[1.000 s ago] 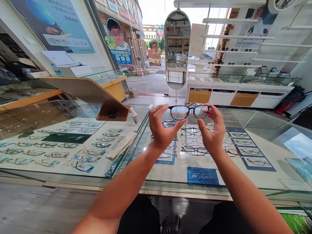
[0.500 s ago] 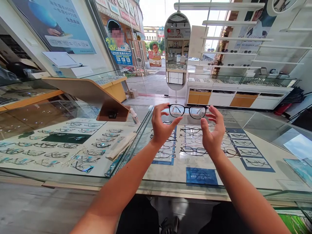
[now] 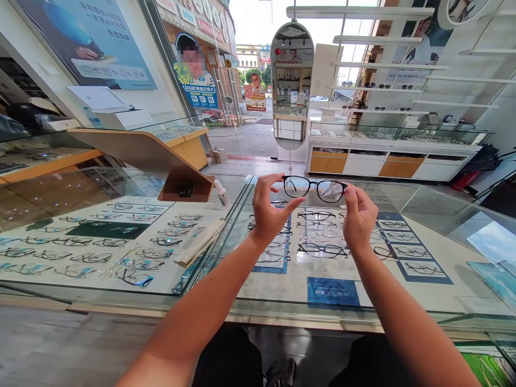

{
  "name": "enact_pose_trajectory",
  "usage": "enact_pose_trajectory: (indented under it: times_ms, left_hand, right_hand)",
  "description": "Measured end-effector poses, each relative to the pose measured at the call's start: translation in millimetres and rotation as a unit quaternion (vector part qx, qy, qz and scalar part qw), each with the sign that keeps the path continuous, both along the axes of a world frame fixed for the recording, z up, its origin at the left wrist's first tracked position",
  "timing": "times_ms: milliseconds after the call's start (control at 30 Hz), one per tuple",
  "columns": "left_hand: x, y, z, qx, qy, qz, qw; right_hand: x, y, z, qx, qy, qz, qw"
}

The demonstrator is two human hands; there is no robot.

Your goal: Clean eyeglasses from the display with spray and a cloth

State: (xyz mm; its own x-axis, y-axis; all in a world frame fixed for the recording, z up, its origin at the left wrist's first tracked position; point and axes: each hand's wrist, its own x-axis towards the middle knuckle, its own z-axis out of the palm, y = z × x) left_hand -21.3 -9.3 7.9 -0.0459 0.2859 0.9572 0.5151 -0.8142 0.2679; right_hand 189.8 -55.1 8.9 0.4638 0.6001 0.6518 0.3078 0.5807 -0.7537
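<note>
Fingers (image 3: 276, 178) of the left hand (image 3: 269, 212) are closed lightly on the outer upper corner of the black-rimmed eyeglasses (image 3: 313, 184), with the thumb spread below, near the lower rim; whether the rim is touched by it cannot be told. At the other end, the hinge corner is pinched between thumb and fingers of the right hand (image 3: 358, 217). The eyeglasses are held up at the centre of the frame, dipping slightly toward the right hand.

For a good hold, the outer corners are best gripped and the lenses left free of skin, since smudges could easily be made by that spread left thumb. Equal, gentle pressure is called for at both ends, as the thin frame could be twisted by a harder pull from one side. If a level view is wanted, a small lift at the right-hand end should be enough.

Below, rows of spectacle frames (image 3: 322, 250) are seen through the glass-topped table (image 3: 242, 317), whose hard surface is best cleared by the rims. A blue card (image 3: 333, 292) is seen at lower centre. Left of centre, a folded cloth (image 3: 200, 244) and a white bottle (image 3: 221, 192) are seen, well apart from the hands.
</note>
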Motion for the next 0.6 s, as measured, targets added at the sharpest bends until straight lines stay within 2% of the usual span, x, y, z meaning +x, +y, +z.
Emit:
enact_pose_trajectory:
  times_ms: [100,233,467,600]
  left_hand:
    - [0.6,-1.2,0.9,0.024,0.005,0.019,1.000]
    - [1.1,-2.0,1.7,0.054,0.006,0.013,0.998]
    - [1.8,-1.8,2.2,0.050,0.012,0.018,0.999]
    - [1.8,-1.7,2.2,0.025,0.019,0.021,0.999]
  right_hand:
    - [0.3,1.0,0.4,-0.035,0.014,0.019,0.999]
    - [-0.3,1.0,1.4,-0.067,0.030,0.034,0.997]
    - [2.3,3.6,0.1,-0.064,0.045,0.043,0.996]
    - [3.9,8.9,-0.8,-0.066,0.117,0.121,0.983]
